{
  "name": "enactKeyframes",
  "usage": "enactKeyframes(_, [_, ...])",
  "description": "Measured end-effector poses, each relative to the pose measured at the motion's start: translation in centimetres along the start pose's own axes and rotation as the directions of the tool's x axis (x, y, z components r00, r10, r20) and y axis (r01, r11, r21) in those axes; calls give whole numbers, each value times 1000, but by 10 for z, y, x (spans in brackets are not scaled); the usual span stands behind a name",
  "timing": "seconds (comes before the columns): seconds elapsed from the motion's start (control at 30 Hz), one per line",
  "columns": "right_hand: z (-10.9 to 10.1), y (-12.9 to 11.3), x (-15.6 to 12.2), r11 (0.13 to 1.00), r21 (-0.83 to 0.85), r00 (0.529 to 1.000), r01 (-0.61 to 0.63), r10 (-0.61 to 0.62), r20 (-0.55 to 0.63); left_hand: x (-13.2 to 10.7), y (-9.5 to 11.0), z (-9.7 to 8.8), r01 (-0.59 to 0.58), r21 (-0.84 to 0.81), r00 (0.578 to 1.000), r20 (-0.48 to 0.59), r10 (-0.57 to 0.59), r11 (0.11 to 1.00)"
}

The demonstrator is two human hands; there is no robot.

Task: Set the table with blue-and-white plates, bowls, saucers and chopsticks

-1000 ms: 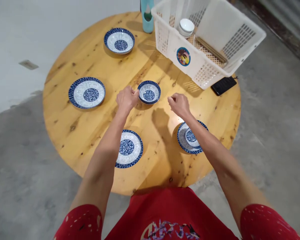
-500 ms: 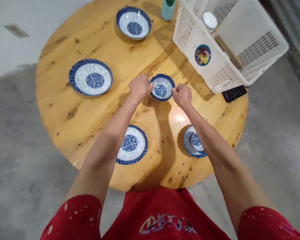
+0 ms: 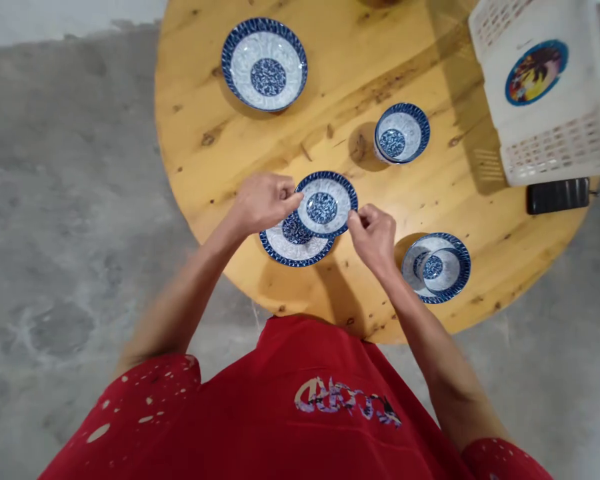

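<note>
Dish [image 3: 322, 207], round, blue-rimmed, in left grip [image 3: 265, 203], right grip [image 3: 375, 239]

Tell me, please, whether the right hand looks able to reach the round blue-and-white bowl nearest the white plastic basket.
Probably yes: only bare wooden table shows between the right hand and that bowl, though its fingers seem to pinch a small round blue-and-white dish.
</note>
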State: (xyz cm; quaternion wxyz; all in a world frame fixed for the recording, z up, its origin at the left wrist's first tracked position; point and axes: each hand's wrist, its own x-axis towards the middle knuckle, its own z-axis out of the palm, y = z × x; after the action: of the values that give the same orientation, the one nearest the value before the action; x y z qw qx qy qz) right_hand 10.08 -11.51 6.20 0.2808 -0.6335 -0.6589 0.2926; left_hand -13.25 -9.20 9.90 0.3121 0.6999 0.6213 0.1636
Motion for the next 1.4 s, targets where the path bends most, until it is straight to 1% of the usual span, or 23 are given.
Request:
enactKeyframes(0.07, [19,-2,-17,999,-3,998,-39,40,47,-19,-18,7,36,11,999,13,-37,999])
enactKeyframes(0.13, [32,-2,-28,998,-18,994,-62,63,84,-31,-32,13,74,32,997,22,-75,997])
enactKeyframes(0.2, [41,-1,-34,997,-38,991,-73,77,107,-37,-42,17,107,57,993,33,-109,993])
enactKeyframes(0.3, [49,2,-38,995,-67,990,-72,80,120,-40,-50,22,148,75,986,62,-153,986])
enactKeyframes(0.43, [55,6,-39,993,-112,992,-46,58,114,-40,-55,27,175,83,980,81,-182,981])
enactKeyframes(0.53, [58,9,-40,991,-132,992,-27,42,116,-38,-59,29,171,100,979,94,-180,980])
enactKeyframes(0.63, [59,13,-43,992,-125,992,-33,47,117,-36,-62,27,161,109,977,126,-174,981])
enactKeyframes(0.77, [59,17,-45,990,-138,989,-44,62,134,-32,-66,24,163,69,970,170,-172,984])
enactKeyframes(0.83, [56,16,-46,989,-142,985,-50,73,159,-30,-68,25,164,18,972,169,-164,986])
enactKeyframes(0.93, [50,11,-48,989,-122,979,-87,108,172,-27,-71,25,165,-100,982,114,-153,981])
enactKeyframes(1.0, [44,8,-49,987,-97,978,-128,142,150,-25,-74,22,165,-165,986,61,-157,972])
enactKeyframes(1.1, [32,7,-53,975,-38,974,-217,219,65,-25,-78,10,182,-204,981,-32,-192,962])
enactKeyframes(1.17, [22,8,-56,963,11,963,-271,270,11,-30,-83,-2,204,-220,967,-105,-231,954])
enactKeyframes(1.23, [13,9,-59,952,63,954,-298,300,-17,-43,-90,-11,221,-240,949,-172,-266,945])
enactKeyframes(1.3, [6,9,-64,945,117,950,-305,311,-31,-63,-101,-16,244,-255,923,-234,-304,936])
enactKeyframes(1.37, [2,9,-71,937,168,948,-307,317,-38,-93,-115,-14,287,-258,885,-298,-359,923])
enactKeyframes(1.4, [2,9,-76,932,191,947,-307,320,-39,-110,-123,-9,322,-258,857,-331,-396,911])
